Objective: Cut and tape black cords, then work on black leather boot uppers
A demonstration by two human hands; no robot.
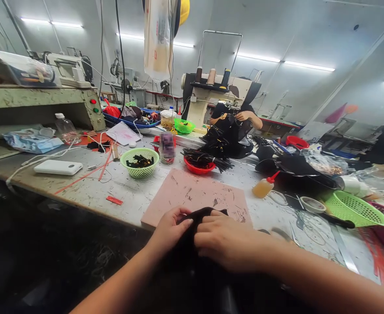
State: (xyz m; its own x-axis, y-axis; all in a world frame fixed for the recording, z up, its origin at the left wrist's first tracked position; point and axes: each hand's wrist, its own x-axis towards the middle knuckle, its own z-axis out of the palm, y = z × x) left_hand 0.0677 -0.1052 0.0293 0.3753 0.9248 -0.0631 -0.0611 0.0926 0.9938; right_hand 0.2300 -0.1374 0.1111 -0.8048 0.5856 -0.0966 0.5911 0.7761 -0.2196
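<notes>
At near edge of pink board [192, 194]: left hand [171, 226], right hand [226, 240] both clamped on black material [187, 246]; uneven pull could skew it.

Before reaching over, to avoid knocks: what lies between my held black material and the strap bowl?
In the head view, the pink board lies between material and bowl.

- At twelve, straight ahead: sewing machine [202, 102] carrying thread cones [211, 76]
- At eleven: open spiral notebook [122, 133]
- At ten: white power bank [57, 167], lying flat
- Between one and two: red-nozzled bottle [263, 188]
- Past two: green mesh basket [355, 208]
</notes>
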